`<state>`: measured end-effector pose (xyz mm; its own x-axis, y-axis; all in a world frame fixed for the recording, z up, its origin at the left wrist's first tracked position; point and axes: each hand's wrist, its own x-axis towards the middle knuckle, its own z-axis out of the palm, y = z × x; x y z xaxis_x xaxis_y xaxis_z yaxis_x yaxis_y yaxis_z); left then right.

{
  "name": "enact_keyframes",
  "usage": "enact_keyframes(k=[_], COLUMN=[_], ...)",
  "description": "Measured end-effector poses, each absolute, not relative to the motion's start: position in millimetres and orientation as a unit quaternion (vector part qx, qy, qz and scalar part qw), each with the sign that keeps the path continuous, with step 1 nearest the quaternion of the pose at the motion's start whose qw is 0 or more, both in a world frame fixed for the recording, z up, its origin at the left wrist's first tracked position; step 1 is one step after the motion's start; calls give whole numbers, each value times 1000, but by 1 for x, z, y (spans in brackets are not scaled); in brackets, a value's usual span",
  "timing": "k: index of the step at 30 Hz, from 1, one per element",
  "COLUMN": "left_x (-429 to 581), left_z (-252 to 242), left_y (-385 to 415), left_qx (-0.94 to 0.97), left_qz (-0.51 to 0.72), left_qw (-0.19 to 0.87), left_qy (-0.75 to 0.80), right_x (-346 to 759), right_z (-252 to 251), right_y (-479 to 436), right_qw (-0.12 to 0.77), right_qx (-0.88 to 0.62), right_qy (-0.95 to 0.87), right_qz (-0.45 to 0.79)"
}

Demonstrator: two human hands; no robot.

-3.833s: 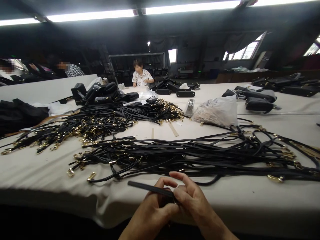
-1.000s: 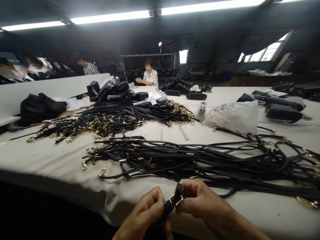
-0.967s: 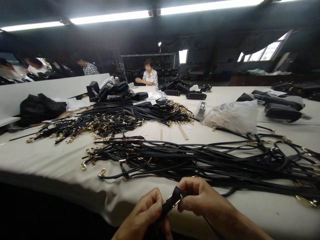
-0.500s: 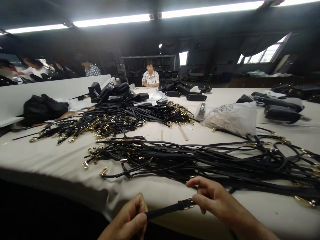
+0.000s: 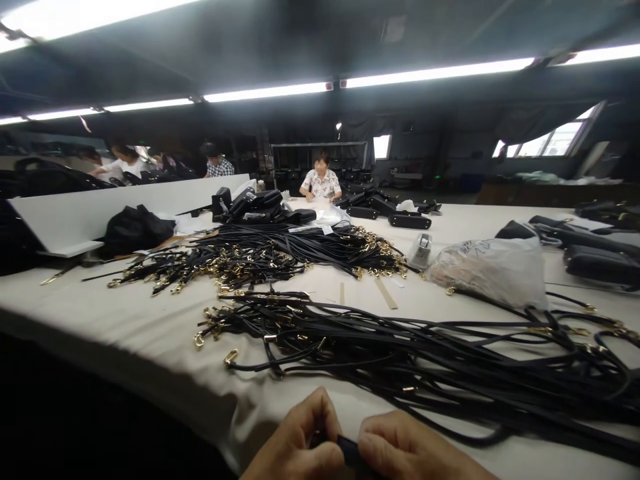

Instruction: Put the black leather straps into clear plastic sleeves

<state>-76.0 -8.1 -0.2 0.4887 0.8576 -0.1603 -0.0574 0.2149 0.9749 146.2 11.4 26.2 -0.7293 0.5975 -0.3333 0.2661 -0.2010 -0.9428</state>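
Note:
At the bottom edge, my left hand (image 5: 307, 443) is closed on a black strap (image 5: 351, 453). My right hand (image 5: 400, 445) pinches the same strap close beside it, thumb on top. Only a short dark stretch of the strap shows between the two hands; its buckle is hidden. Just beyond my hands lies a long bundle of black straps (image 5: 380, 353) with gold clasps, spread along the front of the table. Farther back sits a second heap of black straps (image 5: 300, 243), its gold hardware fanned out to the left and right.
A clear plastic bag (image 5: 493, 270) stands right of the middle, beside a grey device (image 5: 420, 251). Black bags (image 5: 265, 203) are piled behind. A white partition (image 5: 130, 207) runs along the left. A person (image 5: 321, 181) sits at the table's far end.
My right hand has moved left and down, close to my left hand, and now grips the strap. The buckle end has gone out of sight. The view has tilted up and turned left.

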Motion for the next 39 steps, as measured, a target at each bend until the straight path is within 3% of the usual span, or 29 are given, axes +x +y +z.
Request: enact_keyframes(k=[8, 16, 22, 25, 29, 32, 35, 39], left_x=[-77, -81, -85, -90, -86, -77, -67, -59], left_z=[-25, -23, -30, -35, -41, -42, -42, -46], left_y=[-7, -7, -11, -7, 1, 3, 0, -7], left_qx=[528, 561, 512, 562, 744, 837, 848, 791], left_qz=[362, 400, 357, 355, 353, 342, 364, 421], left_qw=[708, 650, 676, 609, 375, 241, 209, 251], left_qy=[299, 322, 391, 433, 425, 354, 324, 366], right_x=[145, 133, 162, 168, 162, 154, 146, 133], right_z=[17, 24, 30, 24, 9, 4, 6, 11], right_y=[14, 24, 33, 29, 23, 21, 18, 17], right_qw=[83, 139, 123, 93, 37, 47, 70, 81], right_qx=[-388, -405, -418, -479, -518, -510, -525, -552], right_qy=[-772, -607, -623, -626, -565, -570, -592, -583], right_qz=[496, 670, 649, 609, 641, 642, 607, 590])
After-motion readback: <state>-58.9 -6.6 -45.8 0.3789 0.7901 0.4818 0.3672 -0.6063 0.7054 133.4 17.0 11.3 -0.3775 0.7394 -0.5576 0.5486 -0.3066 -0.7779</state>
